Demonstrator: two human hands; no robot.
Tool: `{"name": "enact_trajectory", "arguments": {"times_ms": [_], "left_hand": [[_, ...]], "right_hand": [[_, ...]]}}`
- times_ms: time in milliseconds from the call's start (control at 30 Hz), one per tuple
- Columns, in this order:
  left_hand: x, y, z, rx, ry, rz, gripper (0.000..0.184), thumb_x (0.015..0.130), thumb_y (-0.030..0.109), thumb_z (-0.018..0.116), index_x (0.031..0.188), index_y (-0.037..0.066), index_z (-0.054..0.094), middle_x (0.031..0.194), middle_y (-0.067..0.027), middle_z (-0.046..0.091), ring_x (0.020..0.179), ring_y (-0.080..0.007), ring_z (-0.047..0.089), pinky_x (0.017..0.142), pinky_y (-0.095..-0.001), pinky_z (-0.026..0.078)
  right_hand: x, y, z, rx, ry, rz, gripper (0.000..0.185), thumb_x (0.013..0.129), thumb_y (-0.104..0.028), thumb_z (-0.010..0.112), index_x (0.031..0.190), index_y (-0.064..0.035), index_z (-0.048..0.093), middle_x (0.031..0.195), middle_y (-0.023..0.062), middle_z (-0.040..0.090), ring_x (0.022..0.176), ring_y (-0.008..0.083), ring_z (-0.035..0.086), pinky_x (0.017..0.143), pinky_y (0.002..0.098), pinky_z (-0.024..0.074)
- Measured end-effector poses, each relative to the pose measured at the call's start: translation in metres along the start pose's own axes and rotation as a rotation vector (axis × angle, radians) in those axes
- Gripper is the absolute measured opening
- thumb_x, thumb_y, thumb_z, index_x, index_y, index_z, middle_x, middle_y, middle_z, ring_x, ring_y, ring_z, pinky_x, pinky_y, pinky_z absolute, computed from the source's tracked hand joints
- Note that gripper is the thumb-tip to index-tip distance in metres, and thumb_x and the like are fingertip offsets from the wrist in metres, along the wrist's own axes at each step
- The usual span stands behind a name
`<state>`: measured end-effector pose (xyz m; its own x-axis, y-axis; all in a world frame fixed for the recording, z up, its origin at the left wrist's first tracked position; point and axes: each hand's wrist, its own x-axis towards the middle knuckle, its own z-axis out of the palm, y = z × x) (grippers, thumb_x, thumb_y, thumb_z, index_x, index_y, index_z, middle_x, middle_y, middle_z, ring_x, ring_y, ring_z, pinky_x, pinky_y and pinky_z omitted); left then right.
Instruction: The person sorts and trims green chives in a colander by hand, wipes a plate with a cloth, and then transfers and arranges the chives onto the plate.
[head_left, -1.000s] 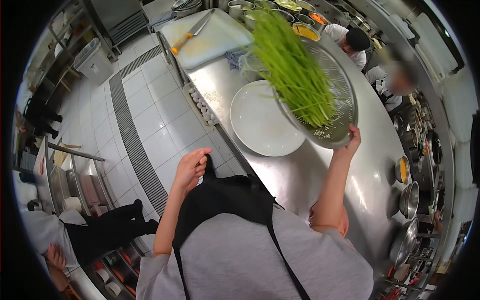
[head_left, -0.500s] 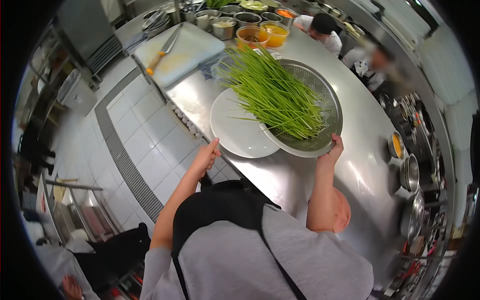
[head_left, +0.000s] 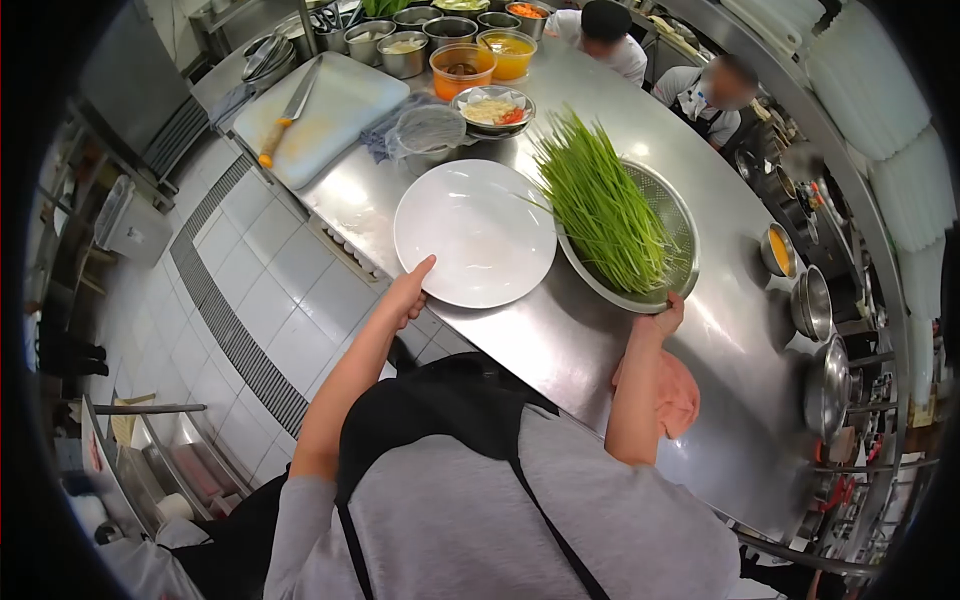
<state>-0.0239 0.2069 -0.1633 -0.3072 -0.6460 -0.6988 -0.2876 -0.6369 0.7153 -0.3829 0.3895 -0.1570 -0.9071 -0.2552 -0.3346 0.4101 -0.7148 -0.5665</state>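
My left hand (head_left: 408, 294) is closed on the near left rim of a round white plate (head_left: 470, 230), thumb on top and fingers curled below the edge. The plate's face is bare. My right hand (head_left: 660, 320) grips the near rim of a perforated metal colander (head_left: 684, 225), just right of the plate. A thick bundle of long green chives (head_left: 605, 205) fills the colander, with the tips hanging over its far left side. The fingers under both rims are partly hidden.
A white cutting board (head_left: 350, 110) holds a knife with a yellow handle (head_left: 275, 140). Beyond the plate stand a small bowl of shredded food (head_left: 492, 108) and tubs of orange liquid (head_left: 508, 55). An orange cloth (head_left: 678, 397) lies by my right forearm. Two people (head_left: 610, 35) are across the counter.
The colander with the chives has shifted right, off the plate, and sits more level. My left thumb now lies on the plate's rim. The whole view has shifted slightly.
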Motion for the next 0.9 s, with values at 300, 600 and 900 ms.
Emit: {"name": "enact_trajectory", "arguments": {"times_ms": [300, 600, 900], "left_hand": [[0.007, -0.026, -0.004, -0.191, -0.007, 0.156, 0.016, 0.088, 0.022, 0.052, 0.084, 0.006, 0.052, 0.055, 0.0043, 0.035, 0.042, -0.0058, 0.027, 0.036, -0.0237, 0.017], [-0.048, -0.056, -0.049, -0.260, -0.081, 0.146, 0.021, 0.089, 0.022, 0.049, 0.093, 0.002, 0.054, 0.057, 0.0057, 0.037, 0.043, -0.0038, 0.026, 0.037, -0.0213, 0.017], [-0.096, -0.087, -0.104, -0.318, 0.116, 0.173, 0.028, 0.087, 0.025, 0.052, 0.103, 0.002, 0.056, 0.061, 0.0031, 0.041, 0.045, -0.0059, 0.029, 0.038, -0.0233, 0.021]], "right_hand": [[-0.081, -0.007, -0.024, -0.677, 0.297, -0.262, 0.021, 0.090, -0.025, 0.053, 0.092, -0.0043, 0.051, 0.084, 0.0067, 0.055, 0.075, 0.0159, 0.054, 0.067, 0.0290, 0.0465], [-0.167, 0.091, 0.033, -0.723, -0.542, 0.933, 0.056, 0.091, -0.050, 0.043, 0.132, -0.0119, 0.038, 0.121, 0.0175, 0.047, 0.113, 0.0362, 0.047, 0.086, 0.0517, 0.0465], [-0.199, 0.163, 0.059, -0.961, -0.783, 1.063, 0.051, 0.078, -0.006, 0.054, 0.126, 0.0056, 0.039, 0.115, 0.0170, 0.054, 0.105, 0.0316, 0.056, 0.086, 0.0433, 0.0498]]}}
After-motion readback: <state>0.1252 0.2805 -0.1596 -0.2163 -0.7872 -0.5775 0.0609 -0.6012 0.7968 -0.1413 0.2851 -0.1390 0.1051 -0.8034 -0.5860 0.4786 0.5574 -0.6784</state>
